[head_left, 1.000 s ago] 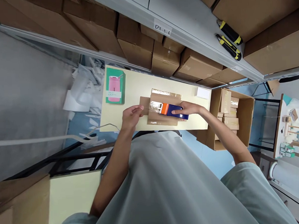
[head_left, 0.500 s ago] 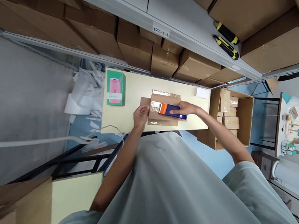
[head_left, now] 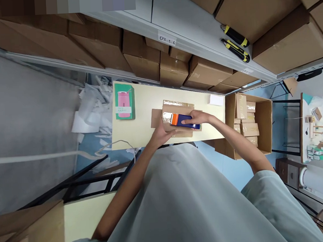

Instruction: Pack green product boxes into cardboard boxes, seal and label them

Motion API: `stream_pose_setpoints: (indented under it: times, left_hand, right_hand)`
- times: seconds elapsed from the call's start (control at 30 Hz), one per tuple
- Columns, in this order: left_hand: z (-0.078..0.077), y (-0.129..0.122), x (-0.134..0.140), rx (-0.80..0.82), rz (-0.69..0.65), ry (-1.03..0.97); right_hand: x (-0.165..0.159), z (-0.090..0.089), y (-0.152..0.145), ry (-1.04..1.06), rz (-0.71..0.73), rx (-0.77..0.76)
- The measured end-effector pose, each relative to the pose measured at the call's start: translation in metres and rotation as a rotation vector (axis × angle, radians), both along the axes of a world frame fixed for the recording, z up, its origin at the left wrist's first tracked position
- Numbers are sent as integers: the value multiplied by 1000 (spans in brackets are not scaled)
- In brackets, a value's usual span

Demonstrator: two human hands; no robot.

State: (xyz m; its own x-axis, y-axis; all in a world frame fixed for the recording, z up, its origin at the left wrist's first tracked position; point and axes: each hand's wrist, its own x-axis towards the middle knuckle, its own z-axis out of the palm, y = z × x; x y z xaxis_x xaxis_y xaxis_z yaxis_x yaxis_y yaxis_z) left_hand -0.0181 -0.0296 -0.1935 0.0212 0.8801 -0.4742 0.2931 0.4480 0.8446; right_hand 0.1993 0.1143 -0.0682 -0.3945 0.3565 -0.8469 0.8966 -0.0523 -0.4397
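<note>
On the pale table lies a small cardboard box with shiny clear tape along its edges and left part. My right hand is closed around a dark blue tape dispenser with an orange front, held over the box with that front facing left. My left hand is at the box's near left corner, its fingers apart and nothing held in them. Beside it, a brown flap sticks out from the box's left side. The tape under the dispenser is hidden.
A green box with a pink cup picture stands at the table's left end. A white block is at the back right. An open carton of small boxes adjoins the right end. Two utility knives lie on the shelf above.
My left hand has moved from the flap on the left to the near corner of the box, and its fingers have spread. The dispenser stays nearly in place over the box.
</note>
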Motion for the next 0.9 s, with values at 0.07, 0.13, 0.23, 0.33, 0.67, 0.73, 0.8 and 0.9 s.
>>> stream_pose_setpoints:
  times: [0.07, 0.13, 0.23, 0.33, 0.67, 0.73, 0.8, 0.9]
  left_hand:
    - [-1, 13, -5, 153, -169, 157]
    - [-1, 27, -9, 310, -340, 289]
    - [2, 43, -9, 406, -530, 402]
    - [6, 48, -6, 422, -587, 479]
    - [4, 47, -4, 416, -587, 476]
    - [5, 47, -4, 413, -573, 460]
    - [7, 48, -3, 402, -556, 434]
    - [10, 48, -2, 387, -532, 398]
  right_hand:
    - [0, 2, -1, 5, -4, -9]
    - [1, 4, -1, 10, -15, -22]
    - [3, 9, -2, 41, -53, -72]
    - [3, 13, -2, 67, -91, -149]
    - [10, 24, 4, 31, -45, -132]
    - [26, 30, 7, 26, -80, -207]
    - [50, 38, 11, 10, -123, -281]
    - [89, 55, 15, -36, -150, -309]
